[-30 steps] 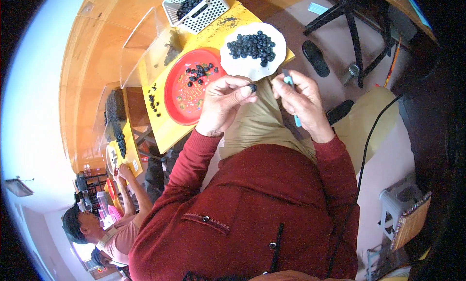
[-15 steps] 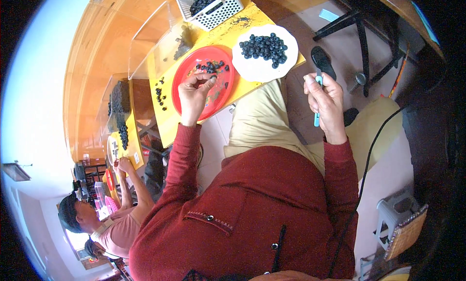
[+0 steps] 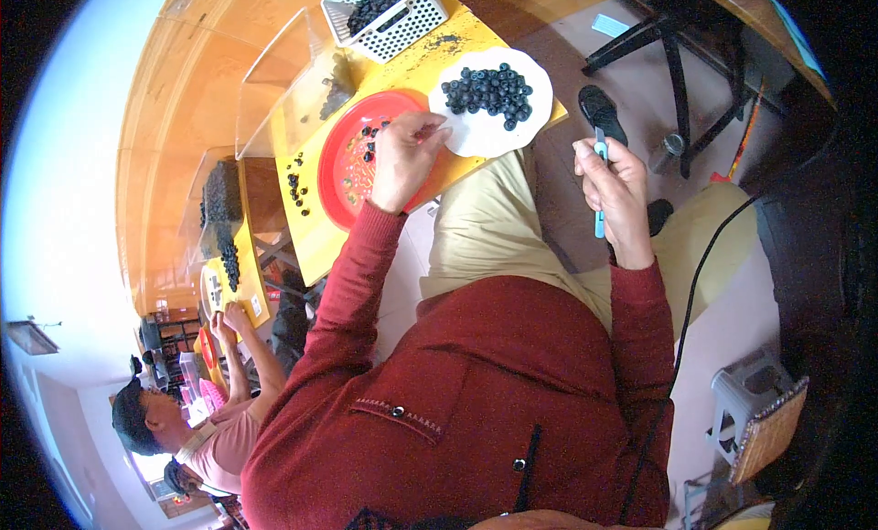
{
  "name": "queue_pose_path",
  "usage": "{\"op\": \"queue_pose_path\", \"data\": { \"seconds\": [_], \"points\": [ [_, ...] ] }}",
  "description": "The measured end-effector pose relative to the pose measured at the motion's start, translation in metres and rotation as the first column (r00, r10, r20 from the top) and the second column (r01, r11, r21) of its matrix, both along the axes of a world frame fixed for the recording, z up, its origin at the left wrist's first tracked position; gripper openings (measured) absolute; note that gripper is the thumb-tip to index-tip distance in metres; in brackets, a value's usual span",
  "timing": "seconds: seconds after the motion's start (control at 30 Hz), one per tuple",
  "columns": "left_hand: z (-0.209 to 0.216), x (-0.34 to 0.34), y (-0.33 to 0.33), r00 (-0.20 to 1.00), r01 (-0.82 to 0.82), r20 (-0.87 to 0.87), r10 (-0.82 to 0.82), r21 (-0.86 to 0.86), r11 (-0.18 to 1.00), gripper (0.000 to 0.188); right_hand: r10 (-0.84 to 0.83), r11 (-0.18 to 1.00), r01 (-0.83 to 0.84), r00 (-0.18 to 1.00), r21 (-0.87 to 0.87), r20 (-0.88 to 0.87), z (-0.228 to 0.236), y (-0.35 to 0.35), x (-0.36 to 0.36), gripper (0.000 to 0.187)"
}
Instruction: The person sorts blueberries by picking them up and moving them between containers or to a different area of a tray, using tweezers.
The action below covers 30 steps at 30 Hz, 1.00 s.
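My left hand (image 3: 409, 160) is over the right side of a round red tray (image 3: 331, 187), its thumb and fingers pinched together at the rim of a white plate (image 3: 541, 118). What sits between those fingertips, if anything, is hidden. A cluster of small round black bead-like pieces (image 3: 489, 93) lies on the plate. Several more black pieces (image 3: 369, 155) are on the tray, partly behind my left hand, among small coloured bits. In my right hand (image 3: 618, 190), held out to the right of the table, is a slim craft knife (image 3: 600, 221) with a light blue handle, blade upward.
The yellow table (image 3: 457, 175) also bears a white perforated basket (image 3: 402, 38) of black pieces, a clear panel (image 3: 274, 91) and a loose row of black pieces (image 3: 296, 187). Another person (image 3: 210, 429) works at a table further left. A grey stool (image 3: 745, 397) stands at lower right.
My left hand has moved right, from above the tray to the white plate's edge; a small dark piece showed in its fingertips before. My right hand stays in place with the craft knife.
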State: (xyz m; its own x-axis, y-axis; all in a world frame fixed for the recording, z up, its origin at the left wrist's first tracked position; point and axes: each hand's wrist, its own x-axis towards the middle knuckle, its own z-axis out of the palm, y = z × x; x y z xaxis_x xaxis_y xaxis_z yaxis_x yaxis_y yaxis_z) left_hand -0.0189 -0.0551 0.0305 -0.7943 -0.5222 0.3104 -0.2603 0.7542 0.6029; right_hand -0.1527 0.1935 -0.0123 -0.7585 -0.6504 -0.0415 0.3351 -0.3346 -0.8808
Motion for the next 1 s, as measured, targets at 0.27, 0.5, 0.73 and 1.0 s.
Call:
{"op": "queue_pose_path", "data": {
  "seconds": [0.27, 0.5, 0.73, 1.0],
  "points": [
    [0.001, -0.040, -0.003, 0.958, 0.223, 0.253, -0.131, -0.379, 0.898, 0.028, -0.045, 0.998, 0.045, 0.999, 0.037, -0.013, -0.003, 0.003, -0.005, 0.017],
    [0.001, -0.053, 0.031, 0.932, 0.347, 0.192, -0.308, -0.226, 0.910, 0.023, -0.057, 0.998, 0.056, 0.998, 0.023, 0.030, -0.003, 0.004, -0.007, 0.016],
    [-0.002, -0.060, 0.035, 0.912, 0.364, 0.221, -0.345, -0.052, 0.930, 0.020, -0.077, 0.997, 0.076, 0.997, 0.034, 0.029, -0.005, 0.004, -0.007, 0.016],
    [-0.005, -0.045, 0.028, 0.911, 0.390, 0.078, -0.404, 0.150, 0.909, 0.020, -0.079, 0.996, 0.077, 0.996, 0.053, 0.028, -0.004, 0.003, -0.006, 0.016]
  ]
}}
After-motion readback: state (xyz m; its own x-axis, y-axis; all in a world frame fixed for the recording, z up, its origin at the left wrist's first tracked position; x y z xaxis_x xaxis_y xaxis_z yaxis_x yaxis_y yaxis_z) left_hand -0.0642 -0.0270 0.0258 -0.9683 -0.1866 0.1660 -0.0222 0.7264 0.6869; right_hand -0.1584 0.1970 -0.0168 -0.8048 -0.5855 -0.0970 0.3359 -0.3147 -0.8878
